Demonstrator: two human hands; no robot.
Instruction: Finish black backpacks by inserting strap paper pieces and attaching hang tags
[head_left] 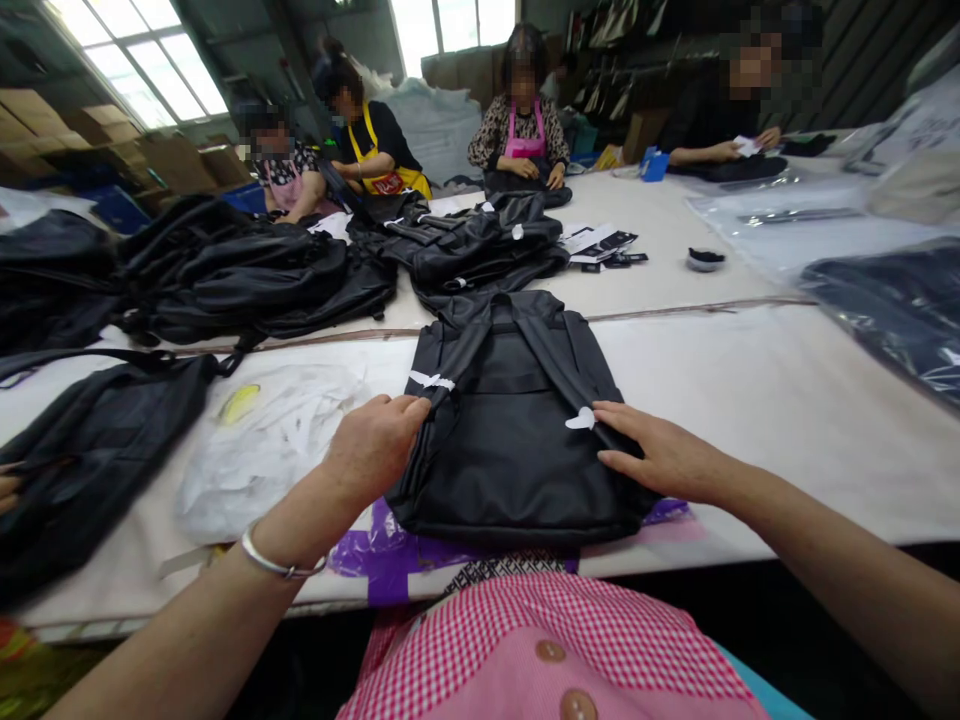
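A black backpack (517,460) lies on the table in front of me, its two shoulder straps facing up and its base toward me. White tape or paper (432,381) is wrapped around the left strap, and another white piece (580,419) sits on the right strap. My left hand (382,440) is closed on the backpack's left edge, with the fingertips partly hidden. On the opposite side my right hand (649,450) rests its stretched fingers against the right strap and side, thumb apart from the forefinger.
A clear plastic bag (259,440) of white scraps is at left, beside another black bag (112,450) touched by someone's hand (7,490). Black backpacks (255,270) are heaped beyond. Several co-workers sit across the table (750,400). Plastic-wrapped goods (892,310) lie at right.
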